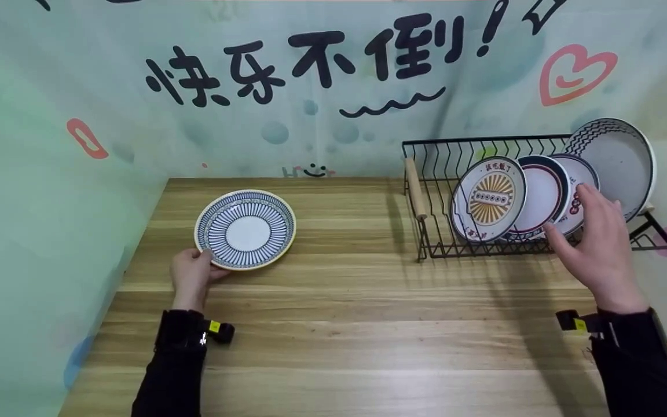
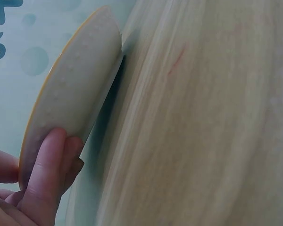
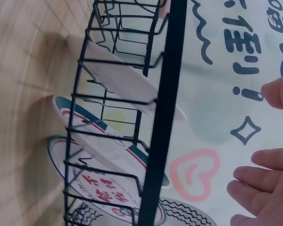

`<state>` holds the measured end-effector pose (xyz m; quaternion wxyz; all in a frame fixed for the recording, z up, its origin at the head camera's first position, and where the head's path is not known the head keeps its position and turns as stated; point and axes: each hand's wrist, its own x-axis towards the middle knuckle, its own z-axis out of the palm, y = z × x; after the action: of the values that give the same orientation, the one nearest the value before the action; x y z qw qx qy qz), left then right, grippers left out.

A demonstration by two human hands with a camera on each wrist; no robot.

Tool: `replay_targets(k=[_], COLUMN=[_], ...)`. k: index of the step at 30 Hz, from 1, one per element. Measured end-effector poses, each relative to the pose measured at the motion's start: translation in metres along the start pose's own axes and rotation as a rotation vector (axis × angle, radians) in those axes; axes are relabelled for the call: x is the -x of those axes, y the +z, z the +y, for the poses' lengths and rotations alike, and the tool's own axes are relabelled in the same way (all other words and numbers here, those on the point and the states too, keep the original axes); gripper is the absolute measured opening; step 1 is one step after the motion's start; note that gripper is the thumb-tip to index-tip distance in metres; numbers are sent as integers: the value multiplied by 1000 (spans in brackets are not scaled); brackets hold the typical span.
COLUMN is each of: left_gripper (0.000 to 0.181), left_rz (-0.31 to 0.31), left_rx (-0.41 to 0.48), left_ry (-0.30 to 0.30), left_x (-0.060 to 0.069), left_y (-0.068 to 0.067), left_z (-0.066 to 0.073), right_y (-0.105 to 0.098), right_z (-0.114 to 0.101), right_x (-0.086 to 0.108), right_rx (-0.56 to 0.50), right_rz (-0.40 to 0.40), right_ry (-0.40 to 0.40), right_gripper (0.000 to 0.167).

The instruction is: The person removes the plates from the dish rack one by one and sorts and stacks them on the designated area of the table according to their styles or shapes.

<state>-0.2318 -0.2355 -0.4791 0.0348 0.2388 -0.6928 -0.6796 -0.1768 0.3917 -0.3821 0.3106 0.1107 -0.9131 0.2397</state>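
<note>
My left hand [image 1: 193, 273] pinches the near-left rim of a blue-and-white striped plate [image 1: 248, 233], thumb above and fingers beneath. In the left wrist view the plate's pale underside [image 2: 80, 80] shows, with a dark gap between it and the tabletop on the hand's side. Over at the right, my right hand [image 1: 603, 249] hovers in front of the black wire dish rack [image 1: 438, 250], fingers spread and holding nothing. Inside the rack lean a plate with an orange sunburst [image 1: 491, 200], a dark-rimmed plate [image 1: 539, 194], a plate with red writing [image 3: 104, 188] and a larger zigzag-edged dish [image 1: 617, 168].
The wooden tabletop [image 1: 322, 324] runs between the two hands. A printed cloth [image 1: 333, 127] hangs behind and at the sides. A wooden handle [image 1: 416, 188] marks the rack's left end, and the rack's back stands close to the cloth.
</note>
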Motion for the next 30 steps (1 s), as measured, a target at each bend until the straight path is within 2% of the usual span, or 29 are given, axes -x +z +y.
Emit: replay_targets(k=[11, 18, 24, 30], left_gripper=[40, 46, 50, 52], left_rz=[-37, -90, -122, -139], left_rx=[57, -33, -30, -85], left_ry=[-47, -59, -71, -59], left_x=[-1, -3, -3, -2], left_y=[-4, -9, -11, -13], left_z=[0, 3, 6, 10], right_y=[-10, -16, -19, -20], right_z=[8, 12, 14, 15], right_x=[-9, -11, -12, -11], right_rx=[24, 24, 28, 17], right_rz=[41, 37, 39, 49], right_ry=[15, 50, 81, 87], right_gripper=[71, 70, 71, 70])
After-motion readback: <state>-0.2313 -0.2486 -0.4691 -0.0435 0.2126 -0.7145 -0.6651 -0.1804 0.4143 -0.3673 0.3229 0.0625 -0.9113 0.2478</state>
